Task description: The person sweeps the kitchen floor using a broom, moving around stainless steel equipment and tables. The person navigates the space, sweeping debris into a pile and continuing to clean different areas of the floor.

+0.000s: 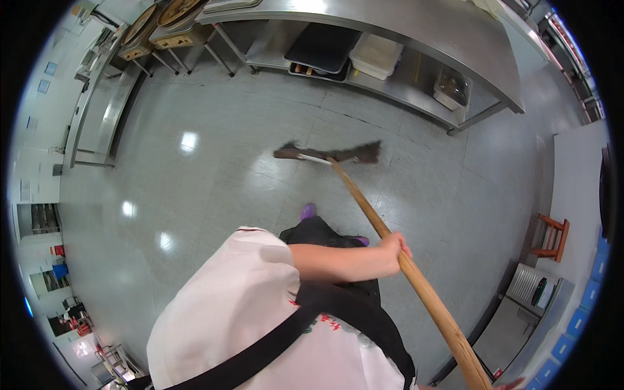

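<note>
My left hand (394,253) is closed around the thick wooden handle of a mop (432,302), about midway along it. The handle slants from the lower right up to the mop's dark, ragged head (354,154), which lies spread sideways on the grey floor ahead of my feet, its edges somewhat blurred. A pale bar shows on the head where the handle meets it. At the bottom edge, only a sliver of my right hand (510,384) shows by the upper end of the handle, its fingers seemingly wrapped around it; most of that hand is cut off.
A steel table (390,21) stands ahead, with dark trays (323,47), a white tub (376,55) and a lidded container (452,88) on its lower shelf. Round griddles (179,12) are at the far left. A wooden stool (552,238) and a steel cabinet (507,335) stand on the right.
</note>
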`<state>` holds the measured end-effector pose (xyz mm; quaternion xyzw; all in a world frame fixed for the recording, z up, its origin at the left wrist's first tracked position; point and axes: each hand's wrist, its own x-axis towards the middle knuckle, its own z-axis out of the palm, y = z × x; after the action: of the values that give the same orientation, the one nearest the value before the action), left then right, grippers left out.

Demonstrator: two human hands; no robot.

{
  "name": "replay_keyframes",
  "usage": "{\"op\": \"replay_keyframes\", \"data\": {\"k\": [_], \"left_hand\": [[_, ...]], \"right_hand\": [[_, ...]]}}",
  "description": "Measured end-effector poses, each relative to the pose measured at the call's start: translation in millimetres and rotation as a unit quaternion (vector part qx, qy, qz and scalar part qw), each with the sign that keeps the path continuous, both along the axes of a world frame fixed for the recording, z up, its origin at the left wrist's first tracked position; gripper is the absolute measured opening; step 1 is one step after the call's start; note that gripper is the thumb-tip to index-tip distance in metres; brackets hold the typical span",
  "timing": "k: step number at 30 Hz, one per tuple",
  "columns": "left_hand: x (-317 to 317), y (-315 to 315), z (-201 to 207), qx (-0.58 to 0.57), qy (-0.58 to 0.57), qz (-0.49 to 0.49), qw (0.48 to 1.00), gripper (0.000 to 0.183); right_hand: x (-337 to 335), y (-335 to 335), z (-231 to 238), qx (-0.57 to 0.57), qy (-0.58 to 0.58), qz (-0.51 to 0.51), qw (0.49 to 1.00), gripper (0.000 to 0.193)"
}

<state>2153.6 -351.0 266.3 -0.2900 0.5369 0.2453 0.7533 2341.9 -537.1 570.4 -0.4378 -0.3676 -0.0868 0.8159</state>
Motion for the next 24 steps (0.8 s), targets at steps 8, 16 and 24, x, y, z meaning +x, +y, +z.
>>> {"op": "replay_keyframes", "data": {"k": [8,16,24], "left_hand": [[-298,99,-89,0.114,0.121,0.227,0.960,0.020],[-470,61,-213,0.098,0.321,0.112,0.935,0.027],[-388,67,-210,0.082,0.316,0.037,0.945,0.055]], "right_hand": [[-197,141,-108,-0.251,-0.176,0.468,0.829,0.015],[-412,206,-276,-0.323,-0.228,0.693,0.604,0.018],[-332,192,-275,-0.356,-0.150,0.647,0.657,0.020]]}}
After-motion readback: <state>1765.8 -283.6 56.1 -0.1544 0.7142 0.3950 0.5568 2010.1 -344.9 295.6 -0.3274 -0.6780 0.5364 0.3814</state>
